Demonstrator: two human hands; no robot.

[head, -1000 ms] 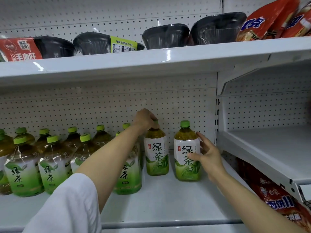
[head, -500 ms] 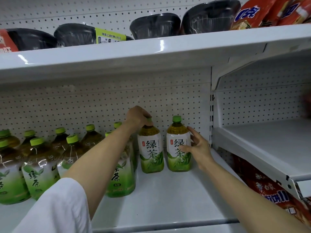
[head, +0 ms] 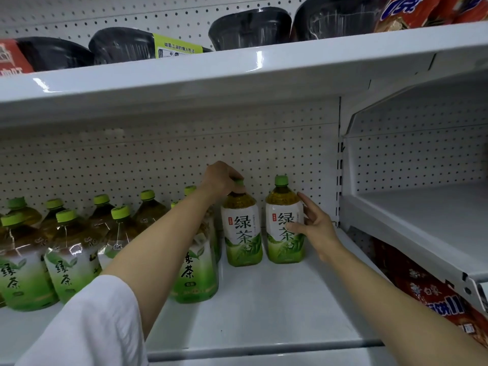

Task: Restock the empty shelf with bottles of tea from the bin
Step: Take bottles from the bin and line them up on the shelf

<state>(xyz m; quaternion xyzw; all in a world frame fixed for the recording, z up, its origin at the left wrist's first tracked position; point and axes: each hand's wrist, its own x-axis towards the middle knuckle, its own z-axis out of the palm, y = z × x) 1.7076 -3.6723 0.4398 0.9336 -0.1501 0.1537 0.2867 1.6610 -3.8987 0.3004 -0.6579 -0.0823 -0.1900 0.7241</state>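
The left hand (head: 222, 178) curls over the top of one tea bottle (head: 242, 231) and grips its green cap, so most of the cap is hidden. The right hand (head: 314, 228) is open with its fingers spread, and its fingertips touch the side of a second bottle (head: 284, 225) just beside the first. Both bottles stand upright at the back of the shelf (head: 264, 307), near the pegboard wall. Their white and green labels read 绿茶. The left arm hides part of a bigger bottle (head: 195, 276), so only part of its writing shows. More big bottles (head: 68, 260) stand to the left, and some are cut off at the edge. On the top shelf (head: 237, 75) sit black bowls (head: 248, 29); the tiny words on one yellow-green label are hard to read. Red snack bags (head: 433, 294) show at the lower right, partly hidden.
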